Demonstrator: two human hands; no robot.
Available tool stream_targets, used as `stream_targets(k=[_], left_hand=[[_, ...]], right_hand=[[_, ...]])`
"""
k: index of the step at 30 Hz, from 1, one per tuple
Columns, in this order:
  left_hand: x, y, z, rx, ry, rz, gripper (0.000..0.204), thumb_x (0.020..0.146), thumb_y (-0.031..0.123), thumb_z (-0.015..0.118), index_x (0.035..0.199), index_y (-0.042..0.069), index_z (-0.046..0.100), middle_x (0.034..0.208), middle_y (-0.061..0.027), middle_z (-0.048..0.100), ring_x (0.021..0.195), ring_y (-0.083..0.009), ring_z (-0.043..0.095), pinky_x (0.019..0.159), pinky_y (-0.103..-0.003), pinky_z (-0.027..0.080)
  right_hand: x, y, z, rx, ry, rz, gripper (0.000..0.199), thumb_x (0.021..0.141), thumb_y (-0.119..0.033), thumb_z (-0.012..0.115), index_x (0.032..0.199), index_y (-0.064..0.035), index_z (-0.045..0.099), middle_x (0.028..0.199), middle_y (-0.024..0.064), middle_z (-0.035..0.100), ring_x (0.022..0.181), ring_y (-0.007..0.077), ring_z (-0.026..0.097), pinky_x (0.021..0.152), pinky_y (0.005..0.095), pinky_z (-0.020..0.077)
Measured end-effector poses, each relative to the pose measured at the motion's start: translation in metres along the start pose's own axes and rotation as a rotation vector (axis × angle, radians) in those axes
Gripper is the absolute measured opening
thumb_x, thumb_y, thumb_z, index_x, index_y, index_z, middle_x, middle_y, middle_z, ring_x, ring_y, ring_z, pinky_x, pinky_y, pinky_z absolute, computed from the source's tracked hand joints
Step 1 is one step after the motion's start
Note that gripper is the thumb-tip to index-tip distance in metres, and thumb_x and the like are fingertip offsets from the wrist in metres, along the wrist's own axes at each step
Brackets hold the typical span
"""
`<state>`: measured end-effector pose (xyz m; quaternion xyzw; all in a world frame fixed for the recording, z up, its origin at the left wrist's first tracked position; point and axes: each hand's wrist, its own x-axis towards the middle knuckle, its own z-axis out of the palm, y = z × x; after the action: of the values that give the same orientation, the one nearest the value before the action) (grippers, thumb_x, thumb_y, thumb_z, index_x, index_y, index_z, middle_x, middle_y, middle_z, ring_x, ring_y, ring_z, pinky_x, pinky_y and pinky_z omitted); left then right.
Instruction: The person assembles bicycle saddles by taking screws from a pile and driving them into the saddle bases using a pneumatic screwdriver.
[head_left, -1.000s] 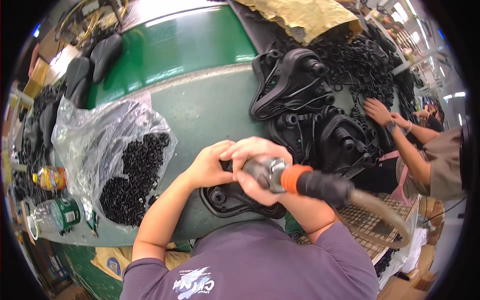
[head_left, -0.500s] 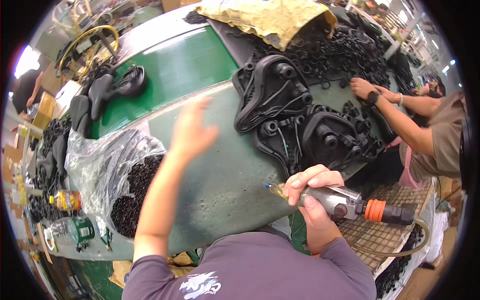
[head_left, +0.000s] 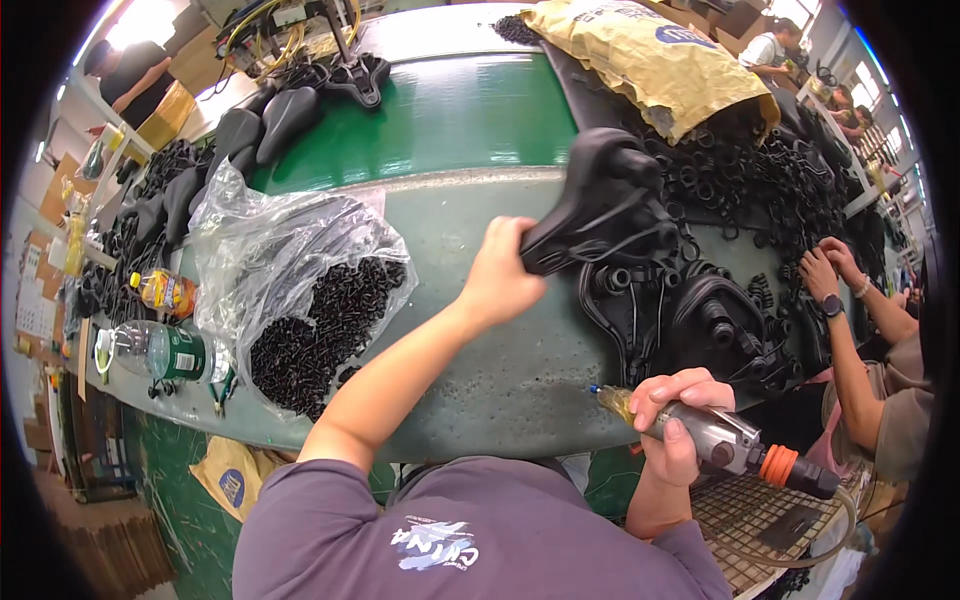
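My left hand is closed round the narrow nose of a black bicycle saddle, whose underside with rails faces partly toward me. The saddle is raised over other upturned black saddles lying on the grey-green table. Wrapped in my right hand is a metal air screwdriver with an orange ring near its hose end. Its yellowish tip with a blue end points left, just above the table's near edge.
Left of my forearm, a clear plastic bag spills many small black screws. Beyond it are a large bottle, an orange drink bottle and a green belt. At right, a co-worker's hands are beside black rings.
My left hand has reached right and taken hold of a saddle by its nose, lifting it off the pile. The right hand keeps the air screwdriver. The whole view has shifted.
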<state>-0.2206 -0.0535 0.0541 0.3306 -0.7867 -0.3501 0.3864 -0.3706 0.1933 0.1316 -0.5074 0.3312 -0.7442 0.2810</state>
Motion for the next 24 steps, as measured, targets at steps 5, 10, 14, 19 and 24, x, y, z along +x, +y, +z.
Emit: stream_targets(k=[5, 10, 14, 19, 24], left_hand=[[-0.133, -0.004, -0.038, 0.125, -0.029, -0.383, 0.069, 0.078, 0.017, 0.076, 0.134, -0.013, 0.047, 0.13, -0.0307, 0.05, 0.121, -0.0474, 0.056, 0.107, -0.048, 0.049], [-0.218, 0.038, -0.038, 0.218, -0.304, -0.494, 0.083, 0.085, 0.037, 0.086, 0.132, -0.014, 0.041, 0.126, -0.0368, 0.048, 0.105, -0.0588, 0.062, 0.094, -0.057, 0.055], [-0.209, 0.026, -0.099, -0.109, -0.485, -0.398, 0.031, 0.093, 0.029, 0.081, 0.109, 0.002, 0.077, 0.103, -0.0156, 0.073, 0.092, -0.0336, 0.072, 0.085, -0.043, 0.059], [-0.16, -0.064, -0.148, 0.439, 0.154, -0.236, 0.017, 0.094, 0.008, 0.075, 0.11, 0.002, 0.071, 0.101, -0.0149, 0.068, 0.089, -0.0358, 0.069, 0.079, -0.045, 0.056], [-0.137, -0.103, -0.16, 0.726, -0.024, -0.076, 0.013, 0.094, 0.015, 0.074, 0.096, 0.005, 0.065, 0.091, -0.0128, 0.064, 0.09, -0.0368, 0.067, 0.077, -0.048, 0.055]], right_hand=[[0.013, 0.017, 0.0, 0.027, -0.096, 0.013, 0.036, 0.093, -0.004, 0.059, 0.128, -0.0034, 0.051, 0.113, 0.0192, 0.059, 0.072, 0.0206, 0.062, 0.076, 0.042, 0.0549], [0.024, 0.027, 0.024, 0.084, -0.114, 0.023, 0.037, 0.094, -0.008, 0.063, 0.129, -0.0035, 0.052, 0.113, 0.0176, 0.059, 0.072, 0.0199, 0.062, 0.076, 0.0407, 0.054], [0.03, 0.025, 0.038, 0.031, -0.131, -0.014, 0.034, 0.094, -0.013, 0.068, 0.124, -0.0062, 0.053, 0.109, 0.0153, 0.06, 0.068, 0.0186, 0.061, 0.072, 0.0399, 0.0537], [0.031, 0.025, 0.053, 0.036, -0.096, -0.012, 0.03, 0.094, -0.013, 0.072, 0.117, -0.0074, 0.054, 0.104, 0.0153, 0.063, 0.063, 0.0182, 0.06, 0.07, 0.0402, 0.0547], [0.029, 0.017, 0.063, 0.081, -0.184, -0.021, 0.028, 0.095, -0.008, 0.071, 0.117, -0.0072, 0.053, 0.106, 0.0155, 0.064, 0.067, 0.0187, 0.064, 0.069, 0.0398, 0.0571]])
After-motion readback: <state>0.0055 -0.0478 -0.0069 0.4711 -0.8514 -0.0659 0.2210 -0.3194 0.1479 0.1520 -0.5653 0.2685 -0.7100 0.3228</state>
